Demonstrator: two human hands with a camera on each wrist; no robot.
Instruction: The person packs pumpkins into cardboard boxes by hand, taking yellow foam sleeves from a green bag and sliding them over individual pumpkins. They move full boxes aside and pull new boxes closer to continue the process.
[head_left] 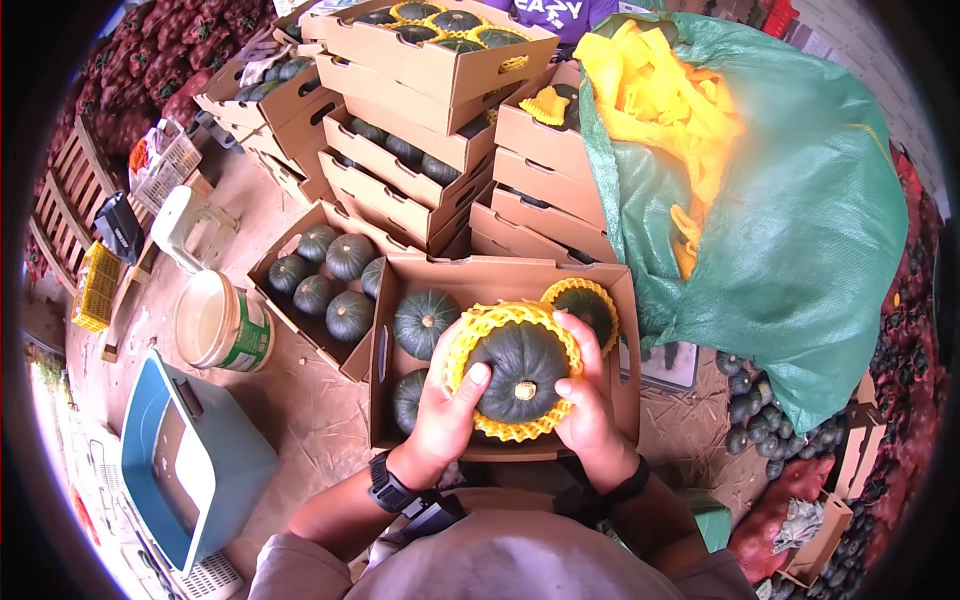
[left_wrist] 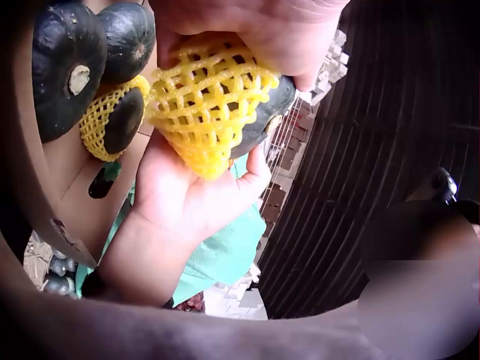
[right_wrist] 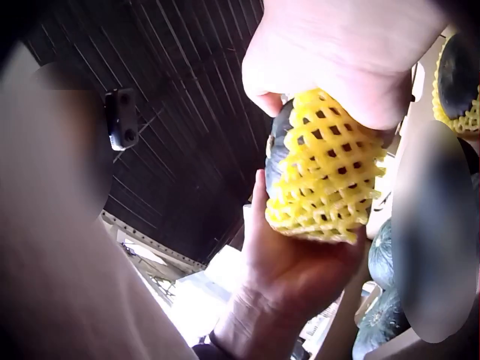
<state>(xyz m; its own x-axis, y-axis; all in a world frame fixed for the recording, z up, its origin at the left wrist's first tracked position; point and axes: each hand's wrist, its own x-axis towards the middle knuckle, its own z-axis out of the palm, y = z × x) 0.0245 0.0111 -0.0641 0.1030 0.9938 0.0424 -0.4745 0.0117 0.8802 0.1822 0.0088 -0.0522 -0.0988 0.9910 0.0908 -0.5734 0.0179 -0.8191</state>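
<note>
A dark green squash [head_left: 520, 362] sits in a yellow foam net [head_left: 462, 350] that wraps its sides, its stem side bare and facing up. My left hand [head_left: 441, 410] grips it from the left and my right hand [head_left: 590, 405] from the right, thumbs over the net's edge. Beneath them is an open cardboard box [head_left: 500, 272] with bare squashes [head_left: 426, 322] on its left side and a netted squash [head_left: 584, 312] at its back right. In the left wrist view the net [left_wrist: 214, 105] covers most of the squash between both hands; the right wrist view shows the net [right_wrist: 326, 169] likewise.
Another box of squashes [head_left: 349, 257] adjoins at the left. Stacked cartons [head_left: 400, 205] rise behind. A green sack [head_left: 800, 220] with yellow nets [head_left: 660, 95] stands at the right. A white bucket [head_left: 205, 320] and a blue tub [head_left: 225, 440] are at the left.
</note>
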